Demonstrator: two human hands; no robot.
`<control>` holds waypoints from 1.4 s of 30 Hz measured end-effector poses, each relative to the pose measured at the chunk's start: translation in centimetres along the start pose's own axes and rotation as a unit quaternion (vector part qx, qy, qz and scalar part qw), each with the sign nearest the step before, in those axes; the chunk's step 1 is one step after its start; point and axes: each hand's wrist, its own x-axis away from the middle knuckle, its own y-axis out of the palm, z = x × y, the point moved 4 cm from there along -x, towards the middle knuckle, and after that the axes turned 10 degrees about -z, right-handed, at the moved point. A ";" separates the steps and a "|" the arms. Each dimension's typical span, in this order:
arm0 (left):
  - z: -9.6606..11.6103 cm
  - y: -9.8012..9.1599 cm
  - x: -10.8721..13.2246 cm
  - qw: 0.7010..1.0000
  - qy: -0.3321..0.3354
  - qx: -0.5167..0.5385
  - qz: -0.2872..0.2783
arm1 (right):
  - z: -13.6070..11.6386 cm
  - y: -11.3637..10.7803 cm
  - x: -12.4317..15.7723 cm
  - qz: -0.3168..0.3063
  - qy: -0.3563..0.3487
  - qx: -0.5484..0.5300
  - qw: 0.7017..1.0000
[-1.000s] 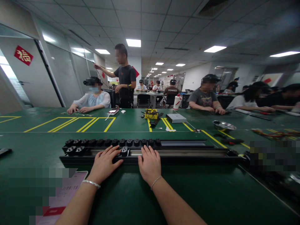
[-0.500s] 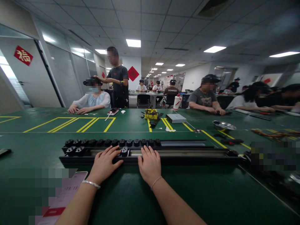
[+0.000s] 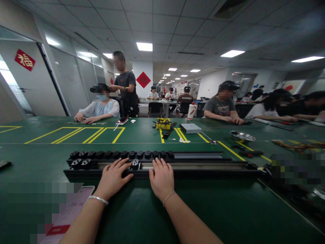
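My left hand (image 3: 112, 178) lies palm down with its fingers spread over the near black track (image 3: 208, 173), a long channel with a shiny metal strip inside. Flat on the same track rests my right hand (image 3: 162, 179), fingers stretched forward and holding nothing. Between the two hands sits a black socket module (image 3: 135, 164) with a pale top face. Two more modules (image 3: 81, 164) stand in the near track at its left end. Behind it, a second track (image 3: 200, 155) carries a row of several similar modules along its left and middle parts.
A phone (image 3: 76, 206) lies by my left forearm. Farther back are a yellow box with black cable (image 3: 164, 124), a grey box (image 3: 190, 128), a metal bowl (image 3: 242, 136) and a bottle (image 3: 191, 111). Several people sit around the green table (image 3: 142, 135); one stands.
Both of my hands and the tracks stay where they were. Across the table, the standing person has shifted slightly left and lowered a hand at the seated person's headset.
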 end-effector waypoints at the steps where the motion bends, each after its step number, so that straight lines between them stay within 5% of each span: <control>1: 0.0 0.0 0.0 1.000 -0.001 -0.001 0.001 | 0.0 0.0 0.0 0.000 0.000 0.001 1.000; 42: 1.1 0.7 -0.1 0.998 0.058 -0.012 0.014 | 0.1 0.1 -0.1 0.003 -0.002 -0.014 1.000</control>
